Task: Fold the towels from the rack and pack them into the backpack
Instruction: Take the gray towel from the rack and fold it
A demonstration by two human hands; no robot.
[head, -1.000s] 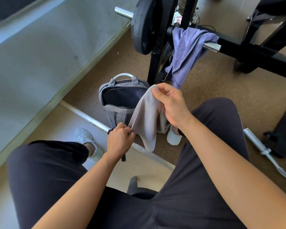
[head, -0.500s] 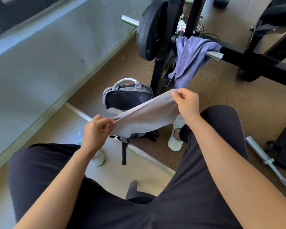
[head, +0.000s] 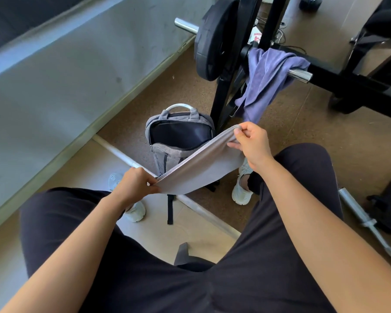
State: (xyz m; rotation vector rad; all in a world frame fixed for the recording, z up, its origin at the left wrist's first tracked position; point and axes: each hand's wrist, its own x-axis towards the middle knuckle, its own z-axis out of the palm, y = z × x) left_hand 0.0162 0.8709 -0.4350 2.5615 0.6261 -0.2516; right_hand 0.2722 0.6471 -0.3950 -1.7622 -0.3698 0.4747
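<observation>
The person sits with the grey towel (head: pixel 199 168) stretched as a narrow band in the air between both hands, above the knees and just in front of the backpack (head: pixel 163 152). The left hand (head: pixel 136 186) pinches the near end between thumb and curled fingers, and the right hand (head: pixel 253 143) pinches the far end the same way, raised higher, so the band slopes upward to the right. It looks already doubled lengthwise, so the next fold probably brings the two ends together. The main risk lies in those small end grips: nothing supports the middle, and if one pinch slackens the layers could slide apart and the lower edge could drop to the floor (head: pixel 325 154). The backpack stands upright on the floor with its main compartment unzipped and gaping, close beside the black rack upright (head: pixel 221 105). No hand steadies it, so pushing a bulky bundle in at an angle could tip it or collapse the mouth. A purple towel (head: pixel 266 80) hangs bunched over the rack's bar, its tail ending near the right hand. A careless lift could brush it, and on the smooth chrome sleeve (head: pixel 299 75) it might slide off.
</observation>
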